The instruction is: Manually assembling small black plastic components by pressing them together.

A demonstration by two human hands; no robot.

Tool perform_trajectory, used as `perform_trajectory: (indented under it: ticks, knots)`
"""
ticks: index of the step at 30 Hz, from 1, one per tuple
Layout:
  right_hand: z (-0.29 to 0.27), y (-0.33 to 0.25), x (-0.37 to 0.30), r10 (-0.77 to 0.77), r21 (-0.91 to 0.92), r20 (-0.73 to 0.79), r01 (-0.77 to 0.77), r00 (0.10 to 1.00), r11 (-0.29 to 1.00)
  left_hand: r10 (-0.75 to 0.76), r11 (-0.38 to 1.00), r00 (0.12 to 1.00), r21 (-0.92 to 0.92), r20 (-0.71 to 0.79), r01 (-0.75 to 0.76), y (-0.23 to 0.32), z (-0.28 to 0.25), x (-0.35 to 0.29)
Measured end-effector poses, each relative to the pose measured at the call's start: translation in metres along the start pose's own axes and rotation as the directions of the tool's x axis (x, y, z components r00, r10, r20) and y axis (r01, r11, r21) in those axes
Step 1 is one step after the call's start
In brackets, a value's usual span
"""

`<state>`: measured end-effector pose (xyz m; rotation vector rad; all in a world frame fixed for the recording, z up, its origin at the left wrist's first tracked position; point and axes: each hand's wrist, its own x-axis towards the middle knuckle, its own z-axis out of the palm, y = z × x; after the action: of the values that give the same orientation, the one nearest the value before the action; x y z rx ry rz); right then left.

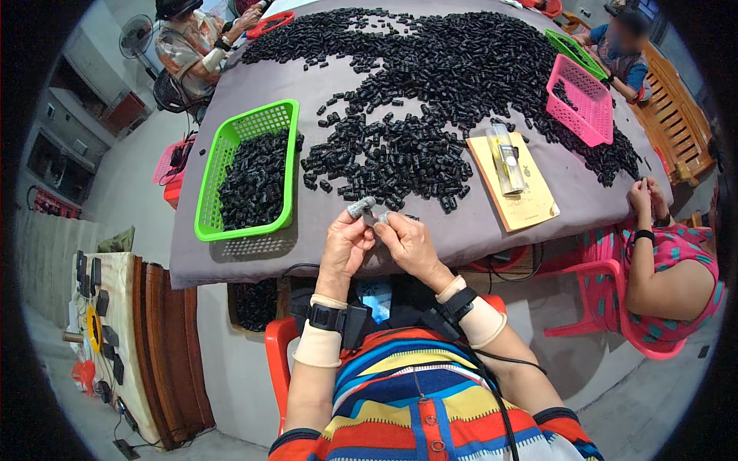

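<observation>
My left hand [346, 250] and my right hand [409, 244] meet at the table's near edge, fingertips pinched together. Grey covers sit on some fingertips of both. Between them is a small black part [369, 218], mostly hidden by the fingers. Just beyond lies a loose pile of short, black, cylinder-like plastic parts [392, 165], which spreads into a large heap at the far side. To the left of my hands a bright green plastic basket [290, 169] holds many similar parts. Both wrists wear black straps over pale sleeves.
A yellow book or pad [530, 207] lies right of the pile, with a clear case [507, 165] holding a caliper-like tool on it. A pink basket [588, 115] and another green basket [573, 52] stand farther right. Several people sit around the grey-covered table [231, 265]. A dark cable runs along my right arm.
</observation>
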<state>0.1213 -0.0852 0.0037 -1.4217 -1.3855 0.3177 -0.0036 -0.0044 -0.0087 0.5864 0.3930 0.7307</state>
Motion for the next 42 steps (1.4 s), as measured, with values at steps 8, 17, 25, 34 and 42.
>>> perform_trajectory:
  ticks: [8, 17, 25, 34, 42]
  knots:
    - [0.001, -0.002, 0.0, 0.045, -0.014, 0.028, -0.044, 0.999, 0.999, 0.001, 1.0, 1.0, 0.017, 0.017, -0.001, -0.001, -0.008, 0.002]
    - [0.001, -0.005, 0.0, 0.016, -0.066, 0.008, -0.016, 1.0, 0.998, -0.013, 1.0, 1.0, 0.009, 0.009, 0.013, 0.0, -0.005, -0.001]
    - [0.002, -0.005, 0.0, -0.011, -0.091, 0.001, 0.011, 1.0, 0.996, -0.025, 1.0, 1.0, 0.007, -0.001, 0.025, 0.0, -0.008, 0.001]
    - [0.002, -0.008, 0.0, -0.019, -0.116, 0.001, 0.019, 1.0, 0.993, -0.038, 0.999, 0.998, -0.014, 0.048, 0.039, 0.0, -0.013, 0.001]
    - [0.004, -0.007, 0.0, -0.008, -0.148, -0.001, 0.008, 1.0, 0.989, -0.04, 0.999, 0.998, -0.023, 0.049, 0.041, 0.001, -0.013, 0.0]
